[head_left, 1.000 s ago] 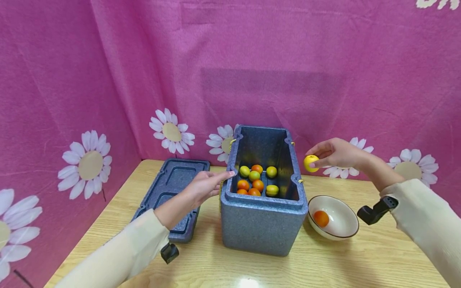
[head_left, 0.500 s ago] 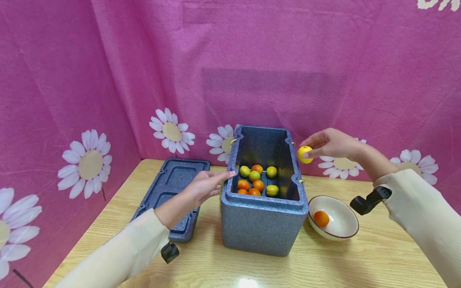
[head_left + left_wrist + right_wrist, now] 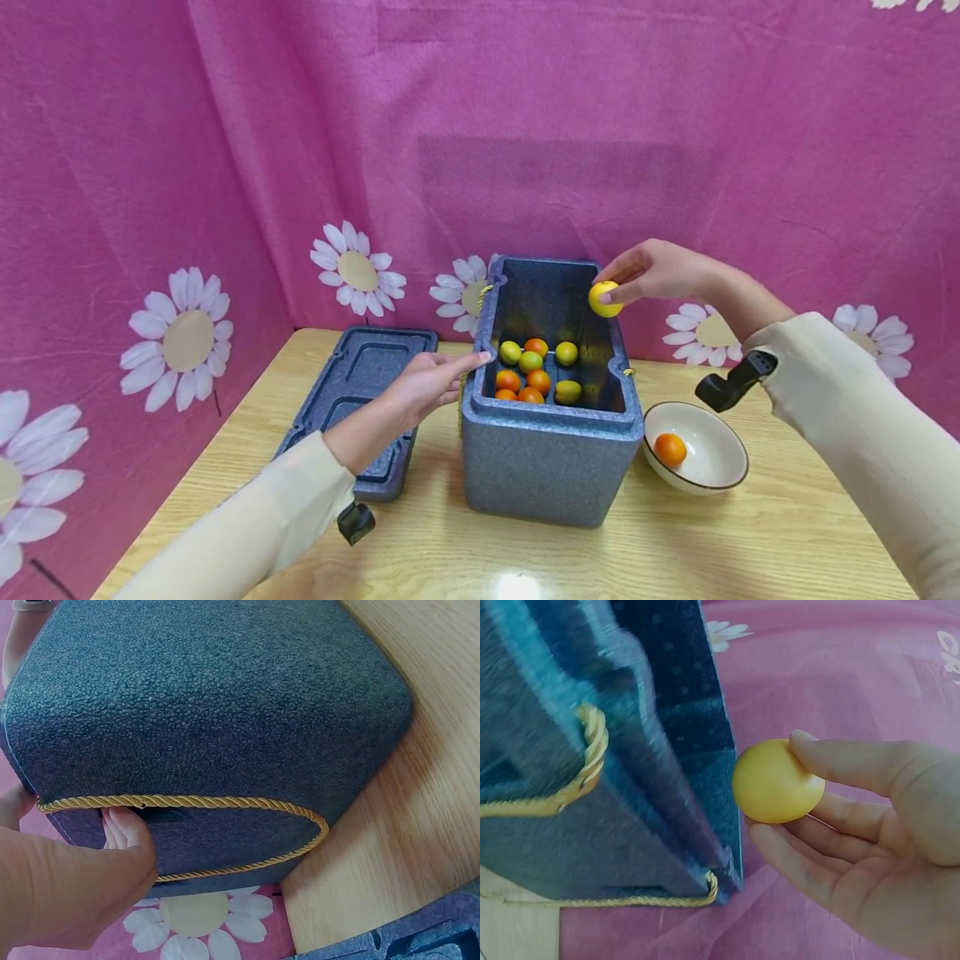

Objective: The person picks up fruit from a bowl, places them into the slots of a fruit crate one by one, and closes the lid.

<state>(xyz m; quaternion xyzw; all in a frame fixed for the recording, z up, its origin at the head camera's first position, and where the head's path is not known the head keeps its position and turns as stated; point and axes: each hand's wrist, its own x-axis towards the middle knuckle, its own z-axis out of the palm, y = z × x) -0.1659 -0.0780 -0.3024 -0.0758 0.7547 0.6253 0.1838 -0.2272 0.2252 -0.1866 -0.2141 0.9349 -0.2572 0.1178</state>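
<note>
A grey-blue foam cooler box [image 3: 547, 471] stands uncovered on the table, with several orange fruits [image 3: 538, 382] and yellow-green fruits [image 3: 567, 392] on its floor. My left hand [image 3: 427, 387] holds the box's left wall, thumb on the rim. In the left wrist view its fingers [image 3: 124, 832] bend against the outer side by a gold rope handle [image 3: 225, 801]. Above the box's right rim, towards the back, my right hand [image 3: 660, 271] pinches a round yellow fruit [image 3: 606, 300] between thumb and fingertips. The right wrist view shows this yellow fruit [image 3: 776, 781] near the box's edge.
Right of the box, a cream bowl [image 3: 716, 442] with a dark rim holds one orange fruit [image 3: 671, 450]. The box's lid [image 3: 367, 367] lies on the wooden table [image 3: 420, 550] to the left. A pink flowered cloth [image 3: 540, 108] hangs behind.
My right hand has carried the yellow fruit left and upward, from above the bowl's side to over the box's right rim. My left hand stays at the box's left rim.
</note>
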